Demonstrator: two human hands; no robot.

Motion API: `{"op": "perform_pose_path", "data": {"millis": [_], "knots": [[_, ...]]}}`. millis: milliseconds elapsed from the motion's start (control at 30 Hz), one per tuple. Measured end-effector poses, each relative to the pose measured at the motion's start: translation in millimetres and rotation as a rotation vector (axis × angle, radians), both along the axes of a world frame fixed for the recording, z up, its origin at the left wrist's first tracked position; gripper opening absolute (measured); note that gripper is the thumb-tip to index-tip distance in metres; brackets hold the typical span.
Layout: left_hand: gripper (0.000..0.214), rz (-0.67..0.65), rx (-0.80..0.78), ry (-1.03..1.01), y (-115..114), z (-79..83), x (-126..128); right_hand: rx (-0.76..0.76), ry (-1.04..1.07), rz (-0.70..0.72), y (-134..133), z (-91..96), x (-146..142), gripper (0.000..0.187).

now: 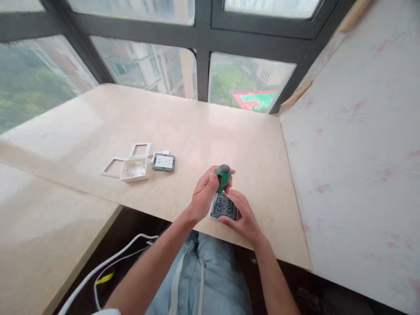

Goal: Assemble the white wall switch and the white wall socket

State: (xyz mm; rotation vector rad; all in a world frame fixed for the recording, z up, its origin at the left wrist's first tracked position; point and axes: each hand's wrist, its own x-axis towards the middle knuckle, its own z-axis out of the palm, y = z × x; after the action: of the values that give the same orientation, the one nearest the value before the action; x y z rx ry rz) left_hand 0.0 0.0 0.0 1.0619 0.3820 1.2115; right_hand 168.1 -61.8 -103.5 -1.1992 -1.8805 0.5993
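Observation:
My left hand (206,192) is closed around the green handle of a screwdriver (223,176), held upright with its grey end toward me. Below the handle lies a wall socket (224,208), its dark grey back facing up, near the table's front edge. The screwdriver's tip is hard to make out, but it points down at the socket's far left part. With thumb and fingers on either side, my right hand (242,215) grips the socket at its right and near edges.
To the left on the wooden surface (203,124) are a white mounting box (134,178), two white cover frames (110,175) and another socket (164,162) with its white face up. A papered wall (348,166) borders the right side; windows stand behind. White cables (108,262) hang at lower left.

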Motion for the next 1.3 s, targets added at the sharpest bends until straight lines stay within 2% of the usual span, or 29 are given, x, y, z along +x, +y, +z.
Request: {"op": "perform_pose_path", "data": {"millis": [100, 233, 367, 500, 600, 667, 767, 867, 967, 1133, 1233, 1300], "knots": [[0.057, -0.008, 0.021, -0.061, 2.3, -4.6, 5.9, -0.013, 0.005, 0.007, -0.2, 5.0, -1.2, 0.066], [0.048, -0.058, 0.067, -0.063, 3.8, -9.2, 9.2, -0.008, 0.016, 0.0, -0.7, 5.0, -1.1, 0.067], [0.04, -0.108, 0.089, 0.027, 3.2, -7.8, 5.4, -0.023, 0.015, -0.008, -0.8, 1.8, -0.2, 0.068], [0.059, -0.091, 0.014, 0.072, 2.3, -3.8, 2.5, -0.021, 0.038, -0.005, 0.0, 4.6, -1.0, 0.065], [0.067, -0.128, -0.051, 0.015, 2.7, -3.9, 4.3, -0.038, 0.035, 0.004, 0.4, 8.0, -2.0, 0.061], [0.07, -0.159, -0.029, -0.043, 3.9, -6.1, 6.2, -0.046, 0.034, -0.002, 0.3, 8.6, -2.0, 0.06], [0.058, -0.188, 0.015, -0.078, 6.3, -10.8, 6.7, -0.045, 0.035, -0.01, 0.0, 7.1, -1.4, 0.064], [0.048, -0.179, 0.044, -0.028, 7.5, -12.1, 3.4, -0.034, 0.028, -0.009, 0.0, 5.6, -1.0, 0.065], [0.05, -0.136, 0.085, 0.049, 6.8, -7.5, -0.6, -0.003, 0.032, -0.004, 0.1, 5.3, -1.2, 0.065], [0.065, -0.072, -0.047, 0.074, 6.6, -0.2, -1.2, -0.007, 0.024, -0.011, 0.0, 4.8, -1.3, 0.066], [0.063, -0.135, -0.104, -0.017, 10.0, -2.5, 1.4, -0.016, 0.025, -0.018, -0.3, 4.1, -1.1, 0.065], [0.065, -0.202, -0.074, -0.066, 12.7, -6.0, 2.9, -0.023, 0.03, -0.015, -0.3, 4.7, -1.2, 0.064]]}}
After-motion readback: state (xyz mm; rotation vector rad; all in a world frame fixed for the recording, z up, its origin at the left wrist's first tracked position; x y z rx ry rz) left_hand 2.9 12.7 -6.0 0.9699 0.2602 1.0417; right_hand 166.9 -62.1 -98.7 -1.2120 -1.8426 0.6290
